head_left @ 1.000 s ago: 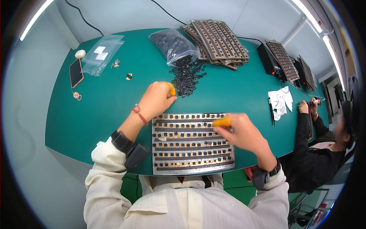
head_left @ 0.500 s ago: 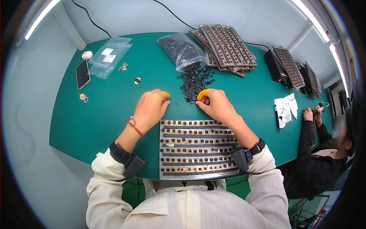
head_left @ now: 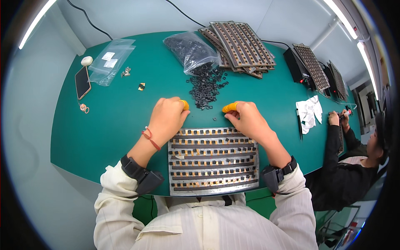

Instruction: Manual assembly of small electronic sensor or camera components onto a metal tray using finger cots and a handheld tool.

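My left hand [head_left: 166, 117] is closed above the far left corner of a metal tray [head_left: 213, 193]. Its thumb and index finger are pinched, and what lies between them, if anything, is hidden. To the right, my right hand [head_left: 251, 120] has its index finger stretched out and the thumb apart, with nothing visible between them. Both index fingers wear yellow finger covers. A single small black square piece [head_left: 214, 119] lies on the table between the hands. Beyond it spreads a pile of such black pieces [head_left: 204, 89]. Rows of black and copper-coloured parts fill the tray.
A clear bag [head_left: 191, 48] of black pieces and stacked trays [head_left: 246, 43] stand behind the pile. At left lie a phone [head_left: 83, 82], plastic bags [head_left: 112, 60] and small metal parts [head_left: 126, 72]. White cloth [head_left: 309, 113] lies at right, near a co-worker in dark sleeves [head_left: 329, 146].
My right hand has drawn back from the pile, its fingers now parted, and a loose piece shows near it. My left hand has shifted slightly right, where another loose piece is out of sight.
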Motion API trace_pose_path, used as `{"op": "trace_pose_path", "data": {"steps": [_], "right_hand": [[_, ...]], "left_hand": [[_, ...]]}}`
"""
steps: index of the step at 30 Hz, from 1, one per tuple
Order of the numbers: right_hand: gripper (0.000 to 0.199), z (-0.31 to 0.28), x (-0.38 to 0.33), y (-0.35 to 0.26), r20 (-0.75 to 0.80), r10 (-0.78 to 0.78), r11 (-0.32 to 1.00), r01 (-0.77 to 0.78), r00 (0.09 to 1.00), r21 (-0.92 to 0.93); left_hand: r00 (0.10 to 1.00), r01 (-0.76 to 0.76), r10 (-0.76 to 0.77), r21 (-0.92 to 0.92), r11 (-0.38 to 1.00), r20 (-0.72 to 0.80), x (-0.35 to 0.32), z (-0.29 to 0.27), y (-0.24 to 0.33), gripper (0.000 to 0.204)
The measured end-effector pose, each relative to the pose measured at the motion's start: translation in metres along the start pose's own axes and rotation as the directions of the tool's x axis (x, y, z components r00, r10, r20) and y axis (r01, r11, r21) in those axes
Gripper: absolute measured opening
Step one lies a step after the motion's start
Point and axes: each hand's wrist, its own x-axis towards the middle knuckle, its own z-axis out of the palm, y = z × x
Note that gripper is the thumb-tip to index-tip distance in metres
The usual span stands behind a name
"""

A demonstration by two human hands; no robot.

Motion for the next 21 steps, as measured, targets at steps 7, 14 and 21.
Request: {"op": "trace_pose_path", "data": {"steps": [7,14,21], "right_hand": [[0.020,0.008,-0.004,0.000,0.035,-0.031,0.998,0.029,0.999,0.055],[0.018,0.025,0.003,-0.014,0.047,0.038,0.999,-0.038,0.998,-0.004],[0.016,0.025,0.007,-0.015,-0.020,-0.022,0.996,0.020,1.000,-0.082]], "left_hand": [[0.995,0.096,-0.086,-0.194,0.976,0.059,-0.003,-0.004,-0.005,0.014],[0.983,0.183,-0.179,-0.124,0.975,0.043,-0.006,-0.004,-0.003,0.013],[0.996,0.088,-0.084,-0.214,0.973,0.027,-0.015,-0.018,0.001,0.014]]}}
